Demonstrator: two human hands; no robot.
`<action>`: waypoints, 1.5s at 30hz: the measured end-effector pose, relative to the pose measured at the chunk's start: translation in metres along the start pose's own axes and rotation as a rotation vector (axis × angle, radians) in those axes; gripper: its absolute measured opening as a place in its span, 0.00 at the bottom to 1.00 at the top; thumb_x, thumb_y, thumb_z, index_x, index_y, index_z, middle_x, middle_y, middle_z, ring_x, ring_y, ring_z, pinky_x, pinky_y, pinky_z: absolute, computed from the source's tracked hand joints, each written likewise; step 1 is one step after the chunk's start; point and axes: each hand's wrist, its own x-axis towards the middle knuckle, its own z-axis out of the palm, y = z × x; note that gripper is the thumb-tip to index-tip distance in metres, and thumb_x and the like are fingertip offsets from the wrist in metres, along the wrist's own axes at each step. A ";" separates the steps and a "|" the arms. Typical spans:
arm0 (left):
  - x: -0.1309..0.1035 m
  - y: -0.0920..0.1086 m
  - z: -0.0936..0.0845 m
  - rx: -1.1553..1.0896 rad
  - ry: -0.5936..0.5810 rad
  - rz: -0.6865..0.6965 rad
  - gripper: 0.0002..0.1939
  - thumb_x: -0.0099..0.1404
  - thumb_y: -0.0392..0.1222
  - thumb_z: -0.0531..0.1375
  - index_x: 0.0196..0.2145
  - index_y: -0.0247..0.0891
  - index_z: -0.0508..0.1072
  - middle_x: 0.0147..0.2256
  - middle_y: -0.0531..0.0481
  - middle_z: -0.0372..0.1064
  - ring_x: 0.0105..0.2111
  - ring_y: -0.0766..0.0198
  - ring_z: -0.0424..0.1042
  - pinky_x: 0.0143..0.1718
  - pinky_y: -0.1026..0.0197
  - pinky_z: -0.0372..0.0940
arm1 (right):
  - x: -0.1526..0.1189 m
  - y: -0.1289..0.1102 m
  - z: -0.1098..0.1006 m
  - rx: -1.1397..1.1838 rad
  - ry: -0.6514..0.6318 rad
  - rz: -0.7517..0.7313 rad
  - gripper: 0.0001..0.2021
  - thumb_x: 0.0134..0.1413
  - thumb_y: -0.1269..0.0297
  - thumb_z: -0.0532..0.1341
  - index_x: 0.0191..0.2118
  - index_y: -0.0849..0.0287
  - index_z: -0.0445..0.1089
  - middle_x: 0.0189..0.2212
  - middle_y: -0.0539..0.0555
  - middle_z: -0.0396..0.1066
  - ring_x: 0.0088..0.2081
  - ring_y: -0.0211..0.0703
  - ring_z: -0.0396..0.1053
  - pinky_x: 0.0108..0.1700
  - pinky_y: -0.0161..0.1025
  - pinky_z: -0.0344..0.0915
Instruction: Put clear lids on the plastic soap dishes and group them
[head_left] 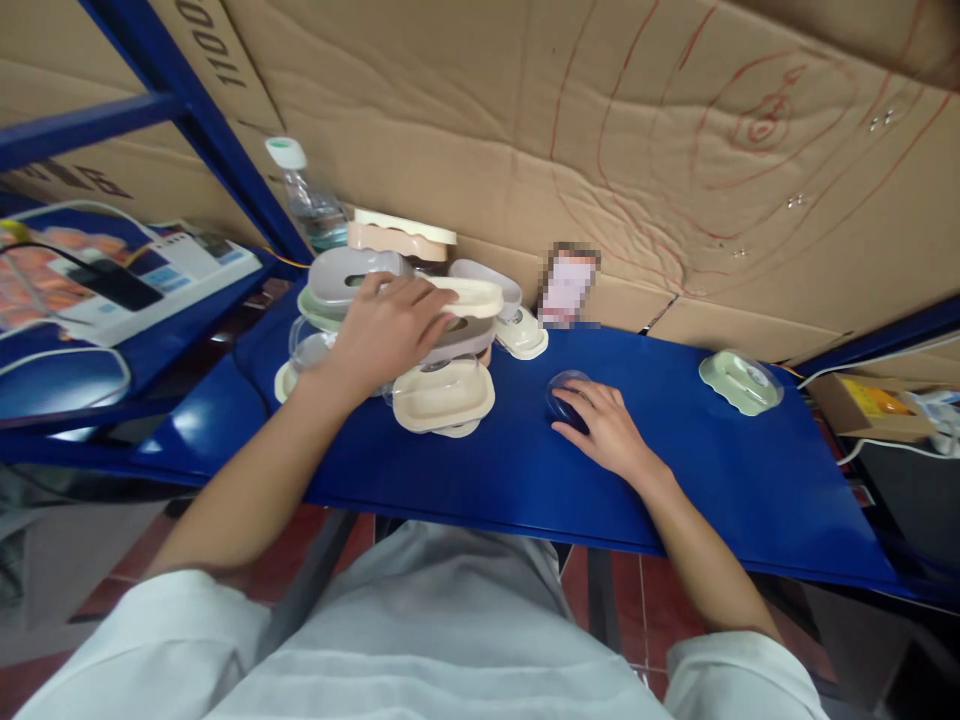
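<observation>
The left hand [394, 325], half curled, has its fingers on the cream dish [481, 297] at two to three o'clock from it, atop the pile [466, 343] (whether it truly grips, I cannot tell). The right hand [604, 415], loosely bent, lays its fingers over the clear lid [561, 402] on the table [517, 470], at ten o'clock from its palm; a firm hold there is unclear too. From that hand, the green dish [736, 384] lies between two and three

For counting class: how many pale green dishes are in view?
2: a green dish at right, another partly under a grey dish at left. More may be hidden.
</observation>
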 end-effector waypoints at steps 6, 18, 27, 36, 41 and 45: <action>-0.009 -0.001 0.007 -0.083 0.037 0.005 0.21 0.80 0.48 0.53 0.60 0.37 0.78 0.55 0.36 0.79 0.54 0.42 0.78 0.59 0.39 0.63 | -0.001 0.004 0.007 -0.081 -0.011 0.182 0.27 0.75 0.52 0.60 0.72 0.56 0.66 0.72 0.66 0.65 0.71 0.67 0.65 0.67 0.64 0.65; -0.072 0.024 -0.026 -0.187 0.303 0.109 0.13 0.74 0.38 0.63 0.54 0.45 0.78 0.56 0.44 0.78 0.55 0.48 0.77 0.61 0.40 0.67 | -0.015 0.032 0.003 0.074 -0.126 0.172 0.33 0.67 0.76 0.50 0.71 0.39 0.66 0.77 0.51 0.60 0.80 0.61 0.49 0.73 0.85 0.44; -0.198 0.106 0.016 -0.486 0.202 0.176 0.09 0.72 0.30 0.62 0.46 0.38 0.80 0.44 0.45 0.82 0.43 0.58 0.79 0.53 0.50 0.71 | -0.006 0.050 0.012 0.057 -0.022 0.201 0.31 0.68 0.43 0.66 0.71 0.48 0.65 0.72 0.61 0.66 0.76 0.68 0.58 0.72 0.71 0.62; -0.193 0.101 0.035 -0.437 0.222 0.143 0.09 0.73 0.31 0.64 0.49 0.39 0.79 0.45 0.46 0.83 0.44 0.56 0.81 0.49 0.50 0.71 | 0.007 0.031 0.009 0.165 0.252 0.201 0.23 0.71 0.45 0.64 0.63 0.51 0.74 0.62 0.60 0.77 0.65 0.59 0.73 0.70 0.61 0.68; -0.197 0.103 0.037 -0.421 0.239 0.133 0.09 0.73 0.31 0.64 0.49 0.38 0.79 0.44 0.47 0.83 0.43 0.57 0.82 0.49 0.51 0.72 | 0.008 0.029 0.007 0.216 0.302 0.255 0.24 0.75 0.43 0.59 0.66 0.50 0.73 0.65 0.58 0.76 0.67 0.57 0.71 0.72 0.60 0.66; -0.196 0.102 0.037 -0.408 0.246 0.137 0.09 0.73 0.31 0.63 0.49 0.39 0.79 0.44 0.47 0.84 0.43 0.56 0.82 0.48 0.51 0.72 | 0.008 0.030 0.010 0.152 0.250 0.291 0.27 0.76 0.41 0.55 0.68 0.49 0.71 0.68 0.59 0.72 0.70 0.57 0.67 0.73 0.61 0.64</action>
